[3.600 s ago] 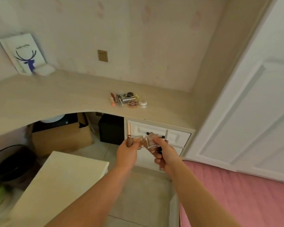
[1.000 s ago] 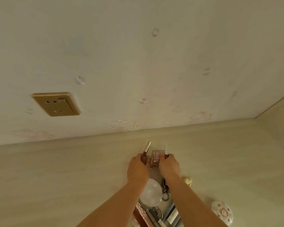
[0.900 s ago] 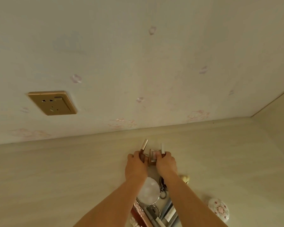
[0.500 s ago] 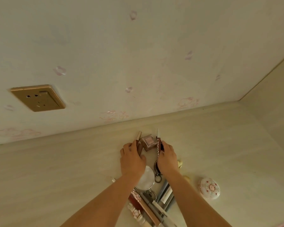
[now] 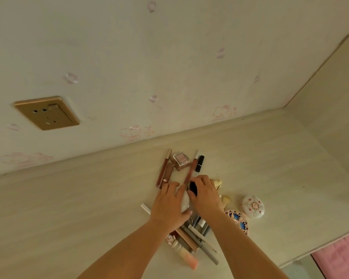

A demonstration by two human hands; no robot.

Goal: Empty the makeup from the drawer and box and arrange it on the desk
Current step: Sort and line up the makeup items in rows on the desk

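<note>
The head view looks down on a pale wooden desk [image 5: 89,208] that meets a wallpapered wall, with a gold wall socket [image 5: 46,113] on the wall up to the left.

The landmark is a round white compact [image 5: 184,200] lying flat on the desk, partly under both hands. The left hand [image 5: 169,206] rests on its left side, fingers laid loosely over the lid with the thumb along the near rim, not clamped round it. The right hand [image 5: 207,196] sits on its right side, fingers curled round a small black object [image 5: 193,188] at the compact's far right edge; what that object is cannot be told.

Beyond the compact, toward the wall, lie a brown lip gloss tube [image 5: 164,168] at far left, a square clear-cased palette [image 5: 180,160] directly behind, a slim reddish-brown pencil [image 5: 190,170] running back from the compact's far edge, and a black lipstick [image 5: 199,163] just right of that pencil.

Right of the compact, past the right hand, sit two small cream-coloured pieces, a flat blue-patterned case [image 5: 238,220] and, farther right, a white floral round box [image 5: 252,206].

Nearer than the compact, between the forearms, several pens and tubes [image 5: 197,236] lie in a loose overlapping bundle, with a peach-pink tube [image 5: 186,256] nearest. A white stick [image 5: 145,208] pokes out left of the left hand.
</note>
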